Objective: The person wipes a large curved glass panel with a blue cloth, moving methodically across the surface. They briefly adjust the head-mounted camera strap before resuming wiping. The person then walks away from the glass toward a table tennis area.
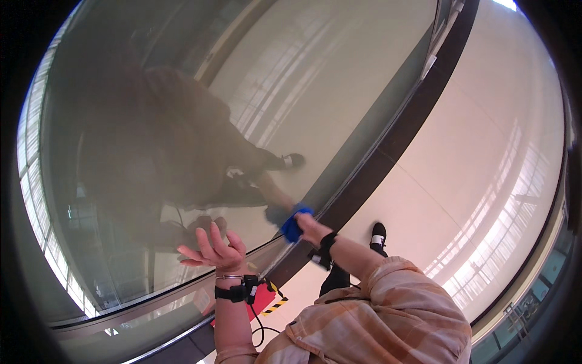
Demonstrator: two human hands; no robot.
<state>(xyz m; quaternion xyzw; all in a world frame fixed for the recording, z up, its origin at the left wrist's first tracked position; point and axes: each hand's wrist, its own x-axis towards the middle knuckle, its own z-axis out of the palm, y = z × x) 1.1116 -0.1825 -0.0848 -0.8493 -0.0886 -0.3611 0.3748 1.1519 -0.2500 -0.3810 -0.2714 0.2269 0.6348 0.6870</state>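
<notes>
- Gripping blue cloth [292, 230] in right hand [312, 232], pinched within bent fingers; blurred, exact finger placement can't tell.
- Lying just up-left of right palm, between it and glass panel [339, 73], apparently touching panel; bunched, no clear long axis.
- Holding left hand [222, 253] spread, with nothing in it, near panel but farther from cloth.
- Showing soft-looking, crumpled cloth, smooth reflective panel, glossy pale floor [473, 139], curved-looking dark border [418, 112].

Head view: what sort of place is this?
Probably an indoor corridor or lobby in a large building: there's a big reflective glass wall, a glossy pale floor, and a dark border strip between them.
</notes>
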